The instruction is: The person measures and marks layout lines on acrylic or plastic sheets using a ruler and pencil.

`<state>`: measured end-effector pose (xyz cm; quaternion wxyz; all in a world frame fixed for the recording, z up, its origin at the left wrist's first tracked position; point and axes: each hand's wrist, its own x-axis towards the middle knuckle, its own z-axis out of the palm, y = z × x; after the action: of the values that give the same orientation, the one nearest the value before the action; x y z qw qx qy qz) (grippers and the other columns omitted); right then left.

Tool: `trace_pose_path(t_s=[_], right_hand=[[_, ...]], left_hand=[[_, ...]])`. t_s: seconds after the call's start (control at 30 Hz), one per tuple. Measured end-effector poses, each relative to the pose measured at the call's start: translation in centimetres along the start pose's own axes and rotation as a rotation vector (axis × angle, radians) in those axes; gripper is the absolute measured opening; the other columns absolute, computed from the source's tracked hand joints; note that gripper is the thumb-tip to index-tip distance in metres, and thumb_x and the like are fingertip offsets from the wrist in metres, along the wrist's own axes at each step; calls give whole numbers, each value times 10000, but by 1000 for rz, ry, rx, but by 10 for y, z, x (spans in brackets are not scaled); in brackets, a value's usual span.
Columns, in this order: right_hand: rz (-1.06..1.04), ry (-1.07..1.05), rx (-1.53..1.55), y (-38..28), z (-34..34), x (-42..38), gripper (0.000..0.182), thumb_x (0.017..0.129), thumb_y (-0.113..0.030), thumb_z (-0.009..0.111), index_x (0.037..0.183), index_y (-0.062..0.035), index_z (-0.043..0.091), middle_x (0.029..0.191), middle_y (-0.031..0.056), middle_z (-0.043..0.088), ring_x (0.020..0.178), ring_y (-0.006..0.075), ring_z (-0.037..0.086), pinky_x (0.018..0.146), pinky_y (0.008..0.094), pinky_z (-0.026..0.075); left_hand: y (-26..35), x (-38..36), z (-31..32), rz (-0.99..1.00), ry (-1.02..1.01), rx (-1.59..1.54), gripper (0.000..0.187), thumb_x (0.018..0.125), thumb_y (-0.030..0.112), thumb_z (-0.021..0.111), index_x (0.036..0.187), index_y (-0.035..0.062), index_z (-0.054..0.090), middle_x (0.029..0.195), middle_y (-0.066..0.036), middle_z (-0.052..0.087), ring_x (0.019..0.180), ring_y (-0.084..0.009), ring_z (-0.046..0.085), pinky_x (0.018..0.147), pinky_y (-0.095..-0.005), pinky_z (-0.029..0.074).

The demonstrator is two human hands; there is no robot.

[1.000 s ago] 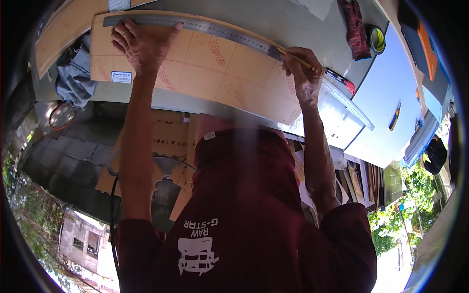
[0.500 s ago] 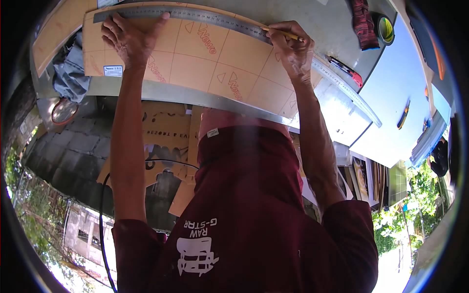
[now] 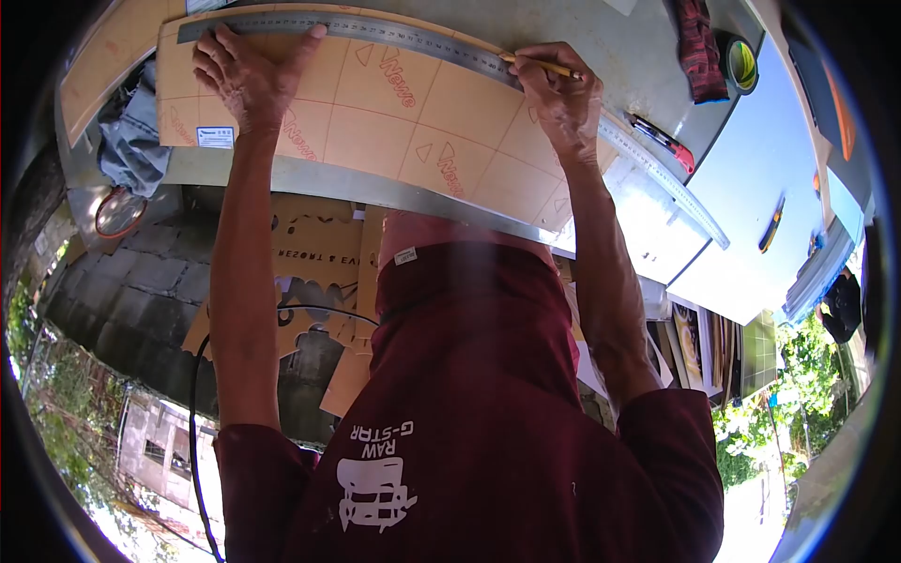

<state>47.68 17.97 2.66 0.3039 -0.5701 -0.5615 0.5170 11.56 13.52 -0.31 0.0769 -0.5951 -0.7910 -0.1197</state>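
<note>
- The board (image 3: 375,122) lies flat on the gray table (image 3: 572,26) in front of the person; its brown face bears red lines and lettering, and a white label (image 3: 215,137) sits near its left end.
- The metal ruler (image 3: 404,36) lies on the board, along the edge farther from the person.
- The left hand (image 3: 251,80) is spread wide, palm down, fingertips and thumb on the ruler and the palm over the board; it grips nothing.
- The right hand (image 3: 565,98) is mostly closed, fingers bent around a yellow pencil (image 3: 560,68), whose tip is at the ruler's far edge.
- Past the right hand, a marked strip (image 3: 671,185) slants toward the lower right; the hand hides whether it belongs to the same ruler.
- Just beside that strip lies a red cutter (image 3: 664,143).
- Farther off stand a roll of tape (image 3: 741,64) and, touching or nearly touching it, a dark red checked cloth (image 3: 699,56).
- A yellow and black cutter (image 3: 772,223) lies at the right, well apart from the hands.
- A gray-blue cloth (image 3: 131,136) is bunched just beside the board's left end.
</note>
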Motion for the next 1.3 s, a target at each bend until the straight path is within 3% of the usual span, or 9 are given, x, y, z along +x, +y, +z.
trace_pose_path(t_s=[0.07,0.17,0.57,0.77,0.87,1.3], right_hand=[[-8,-5,-26,-1,0,0,135,874,-4,662,994,45,700,874,98,727,846,132,710,768,245,556],[-61,49,-1,6,2,1,89,853,-131,691,891,-63,734,834,-14,750,711,80,706,690,228,554],[-73,47,-8,8,2,1,90,864,-124,688,892,-50,730,868,16,759,736,110,731,701,245,572],[-203,5,-108,14,-1,3,62,858,-103,702,801,-119,719,922,5,744,746,119,742,681,258,585],[-163,4,-87,12,0,2,96,859,-95,705,773,-137,710,941,-1,737,746,121,742,669,261,586],[-122,38,-27,13,3,2,112,875,-143,675,904,-40,707,825,27,749,713,87,705,679,237,552]], left_hand=[[0,0,0,8,9,3,1330,652,903,670,1387,-161,359,1383,-304,405,1292,-465,365,1092,-621,260],[0,0,0,7,7,-13,1324,652,899,674,1383,-160,364,1380,-299,404,1287,-461,367,1086,-621,262],[3,-1,-2,3,7,-29,1333,667,891,671,1402,-171,342,1377,-296,388,1291,-469,356,1098,-634,242],[1,-1,-1,5,-1,-41,1333,670,890,671,1404,-173,341,1361,-295,393,1295,-468,351,1100,-635,237],[0,0,-1,5,-3,-43,1340,665,889,676,1408,-173,339,1351,-291,399,1297,-465,351,1101,-632,236],[1,-1,-1,3,-7,-32,1340,659,880,689,1409,-177,347,1410,-309,378,1331,-479,332,1116,-631,228]])
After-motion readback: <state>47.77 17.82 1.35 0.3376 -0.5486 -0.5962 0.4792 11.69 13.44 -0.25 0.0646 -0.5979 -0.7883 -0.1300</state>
